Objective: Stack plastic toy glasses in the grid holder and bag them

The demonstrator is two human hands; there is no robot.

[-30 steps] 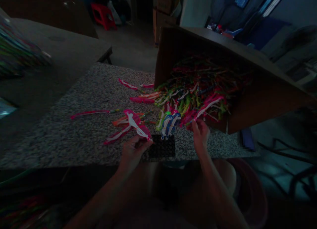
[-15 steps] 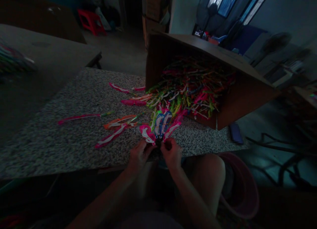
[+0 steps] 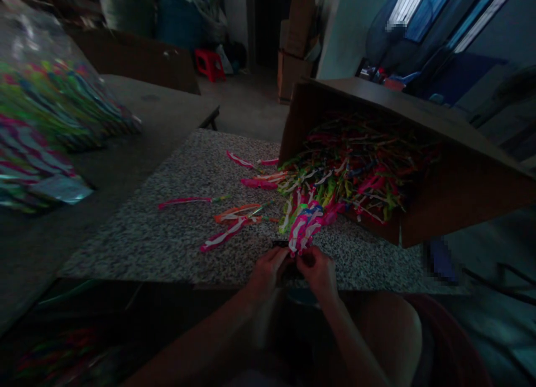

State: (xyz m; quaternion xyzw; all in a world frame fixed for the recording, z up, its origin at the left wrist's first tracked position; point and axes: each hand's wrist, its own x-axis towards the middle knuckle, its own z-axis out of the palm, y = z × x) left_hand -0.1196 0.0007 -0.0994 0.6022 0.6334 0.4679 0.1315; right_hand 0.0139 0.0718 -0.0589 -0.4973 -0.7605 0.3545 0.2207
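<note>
At the front edge of a speckled stone tabletop [image 3: 167, 258], my left hand [image 3: 268, 272] and my right hand [image 3: 320, 272] are close together. Both have their fingers pinched at the near ends of pink-and-white strips [image 3: 302, 233], which look like soft plastic. Beneath these strips some blue [image 3: 316, 211] shows, and a yellow-green strip [image 3: 286, 216] lies just left of them. A small dark piece [image 3: 280, 243] sits by my left fingertips. What lies under my fingers is hidden in shadow.
A cardboard box [image 3: 456, 208] lies on its side, with many colourful strips [image 3: 360, 158] spilling out. Loose pink strips [image 3: 224, 234] and an orange strip [image 3: 237, 212] lie to the left. Clear bags of strips [image 3: 79, 105] stand on another table [image 3: 167, 105].
The two pink-and-white strips, apart on either side of the blue ones before, now lie together over them. My hands have come closer together. The view has shifted left, bringing the bags in.
</note>
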